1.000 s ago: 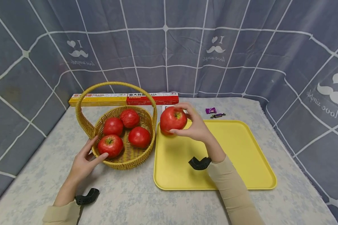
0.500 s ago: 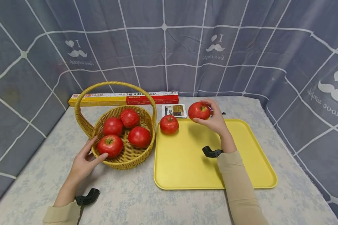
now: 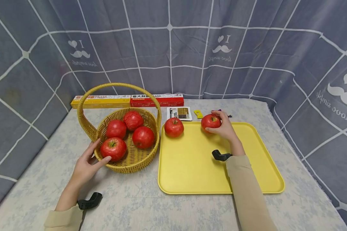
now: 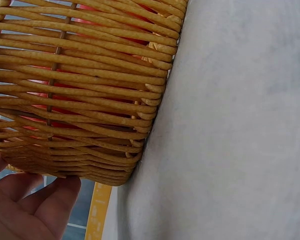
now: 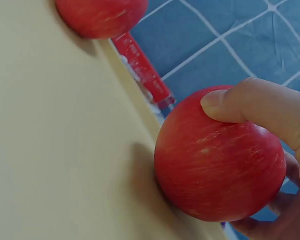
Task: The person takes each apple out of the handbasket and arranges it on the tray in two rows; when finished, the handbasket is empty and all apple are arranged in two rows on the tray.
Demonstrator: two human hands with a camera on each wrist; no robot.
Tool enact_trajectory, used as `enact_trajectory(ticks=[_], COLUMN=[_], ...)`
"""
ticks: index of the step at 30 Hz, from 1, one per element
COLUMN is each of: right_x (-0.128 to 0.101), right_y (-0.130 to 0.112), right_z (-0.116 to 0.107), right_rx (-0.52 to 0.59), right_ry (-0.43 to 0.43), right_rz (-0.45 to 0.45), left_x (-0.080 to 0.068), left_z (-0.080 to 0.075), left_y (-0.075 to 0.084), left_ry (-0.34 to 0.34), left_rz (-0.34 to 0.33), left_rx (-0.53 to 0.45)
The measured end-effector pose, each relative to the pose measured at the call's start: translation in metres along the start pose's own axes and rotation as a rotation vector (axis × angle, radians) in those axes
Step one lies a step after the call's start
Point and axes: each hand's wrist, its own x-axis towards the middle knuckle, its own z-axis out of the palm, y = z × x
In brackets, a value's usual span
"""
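Note:
A red apple (image 3: pixel 210 122) is in my right hand (image 3: pixel 226 129), thumb on one side and fingers round the other; it sits at the far edge of the yellow tray (image 3: pixel 191 170). In the right wrist view, this apple (image 5: pixel 220 155) is low against the tray surface. A second apple (image 3: pixel 174 127) stands on the tray's far left corner. My left hand (image 3: pixel 86 166) grips the near left rim of the wicker basket (image 3: pixel 133 167), thumb over the rim; the left wrist view has its fingers (image 4: pixel 57 205) against the weave. Several apples, one of them (image 3: pixel 113 149) near my thumb, lie inside.
Behind the basket lie a yellow pasta box (image 3: pixel 104 102) and a red one (image 3: pixel 156 101). A small white packet (image 3: pixel 179 113), a yellow wrapped piece (image 3: pixel 198 114) and dark-wrapped candy, partly hidden by my right hand, lie beyond the tray. The basket's tall handle (image 3: pixel 118 84) arches up.
My right hand leaves one apple at the tray's far left corner, moves right with another, and lowers it to the tray's far edge. The left hand stays on the basket.

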Motion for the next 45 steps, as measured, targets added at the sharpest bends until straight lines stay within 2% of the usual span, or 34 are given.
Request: enact_trajectory(ticks=[7, 12, 16, 20, 23, 27, 34, 39, 45], right_x=[0.001, -0.002, -0.004, -0.007, -0.01, -0.014, -0.025, -0.034, -0.041], right_y=[0.006, -0.001, -0.021, -0.049, -0.071, -0.096, -0.124, -0.129, -0.137], right_z=[-0.001, -0.005, -0.008, -0.007, -0.001, 0.016, 0.069, 0.111, 0.146], right_rx=[0.004, -0.072, -0.092, 0.045, 0.225, 0.435, 0.597, 0.629, 0.542], right_ry=[-0.034, -0.089, -0.037, 0.062, 0.039, -0.051, -0.093, -0.181, -0.312], right_rz=[0.041, 0.073, 0.065, 0.006, -0.057, -0.137, -0.295, -0.383, -0.401], left_x=[-0.001, 0.0, 0.0, 0.0, 0.001, 0.001, 0.0, 0.001, 0.002], left_z=[0.001, 0.001, 0.001, 0.001, 0.001, 0.001, 0.0, 0.0, 0.001], left_y=[-0.001, -0.001, -0.001, -0.002, -0.002, -0.002, -0.002, -0.003, -0.004], left_ry=[0.007, 0.005, 0.005, 0.004, 0.005, 0.004, 0.002, 0.004, 0.007], left_rz=[0.016, 0.022, 0.018, 0.018, 0.022, 0.024, -0.001, 0.005, 0.018], left_rx=[-0.009, -0.014, -0.016, -0.01, -0.004, -0.005, -0.006, -0.005, -0.014])
